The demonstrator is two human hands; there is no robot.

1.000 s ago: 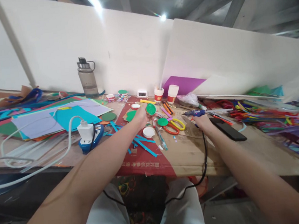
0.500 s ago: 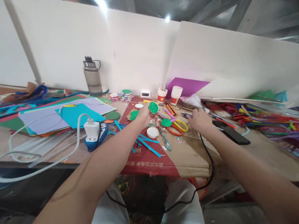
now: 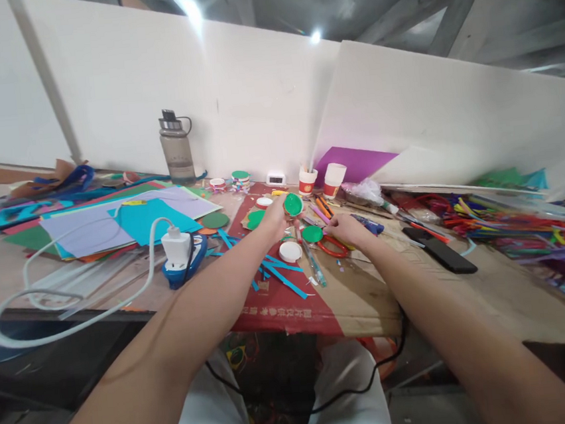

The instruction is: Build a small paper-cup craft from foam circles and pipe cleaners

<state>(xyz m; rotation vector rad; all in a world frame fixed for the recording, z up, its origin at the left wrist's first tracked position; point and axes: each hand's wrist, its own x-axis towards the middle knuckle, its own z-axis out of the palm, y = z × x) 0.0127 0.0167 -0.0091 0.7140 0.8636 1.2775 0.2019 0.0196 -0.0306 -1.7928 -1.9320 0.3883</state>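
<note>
My left hand (image 3: 277, 218) is closed round a small round lid (image 3: 293, 204), tilted so its green inside faces me; the inside looks wet or glossy. My right hand (image 3: 347, 228) has its fingertips at the right edge of a flat green disc (image 3: 312, 234), seemingly pinching it. Just right of that hand lies a dark blue tool (image 3: 371, 223), perhaps a glue gun. A white round lid (image 3: 291, 251) lies below the green disc. Red-handled scissors (image 3: 333, 248) are partly hidden by my right hand. Another green disc (image 3: 255, 220) lies behind my left hand.
Blue paper strips (image 3: 283, 278) and a pen (image 3: 316, 269) lie in front. Coloured sheets (image 3: 85, 234), a plugged-in adapter (image 3: 176, 245) and a water bottle (image 3: 176, 149) are at left. Paper cups (image 3: 333, 180) stand behind; a black phone (image 3: 439, 250) lies at right.
My right hand has let go of the dark blue tool and moved left to the green disc, which has shifted slightly left. My left hand still holds the lid.
</note>
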